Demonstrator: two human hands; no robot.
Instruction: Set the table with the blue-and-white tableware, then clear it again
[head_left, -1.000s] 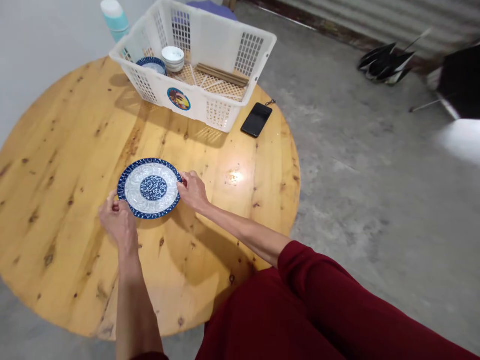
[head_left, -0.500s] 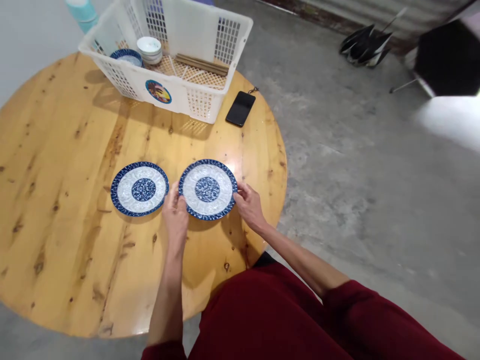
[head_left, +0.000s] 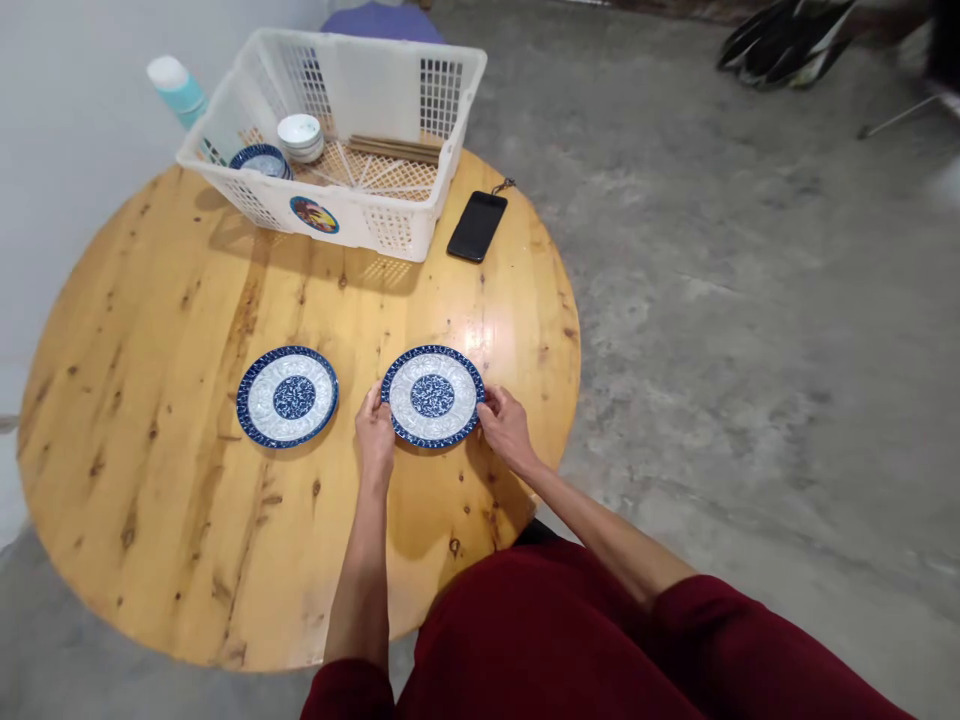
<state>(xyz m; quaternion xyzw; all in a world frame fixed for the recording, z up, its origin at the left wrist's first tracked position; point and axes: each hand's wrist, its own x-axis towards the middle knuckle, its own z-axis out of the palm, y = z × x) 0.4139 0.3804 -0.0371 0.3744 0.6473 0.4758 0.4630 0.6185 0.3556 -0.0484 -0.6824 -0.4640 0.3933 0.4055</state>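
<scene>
Between my hands is a round plate (head_left: 433, 397) with a dark blue rim, a pale ring and a patterned blue centre. My left hand (head_left: 375, 430) grips its left edge, thumb on the rim. Its right edge is pinched by my right hand (head_left: 506, 428). The fingers under the rim are partly hidden on both sides. I cannot tell whether the plate touches the tabletop. A second plate (head_left: 288, 397) of the same pattern lies on the wooden table to the left, apart from my left hand.
On the far side of the round wooden table (head_left: 172, 400) stands a white plastic basket (head_left: 352, 215) holding blue-rimmed dishes (head_left: 261, 160), white bowls (head_left: 301, 137) and wooden chopsticks (head_left: 394, 149). A black phone (head_left: 478, 226) lies to its right, a turquoise bottle (head_left: 178, 90) behind its left side.
The held plate has moved slightly right, widening the gap to the other plate. Both hands stay on its rim. The camera view has shifted as well.
</scene>
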